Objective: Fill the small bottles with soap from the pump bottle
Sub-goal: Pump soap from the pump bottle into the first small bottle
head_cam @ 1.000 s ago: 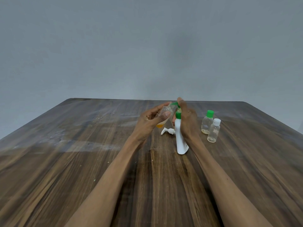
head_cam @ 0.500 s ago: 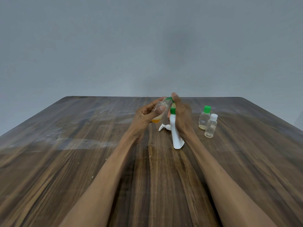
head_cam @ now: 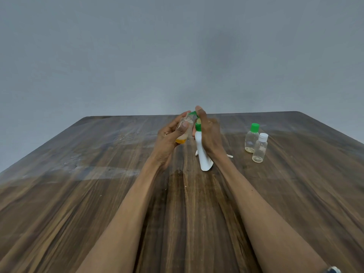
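White pump bottle (head_cam: 203,154) with green collar, upright on wooden table (head_cam: 78,194). Left of it, left hand (head_cam: 169,138) curled round small clear bottle (head_cam: 184,131), tilted toward the pump, amber soap pooled at its base. Right hand (head_cam: 208,133) wrapped behind the pump bottle, a fingertip pressed on green pump head (head_cam: 194,113). Well right of the pump bottle, green-capped bottle (head_cam: 252,137) and white-capped bottle (head_cam: 260,147), just beside each other.
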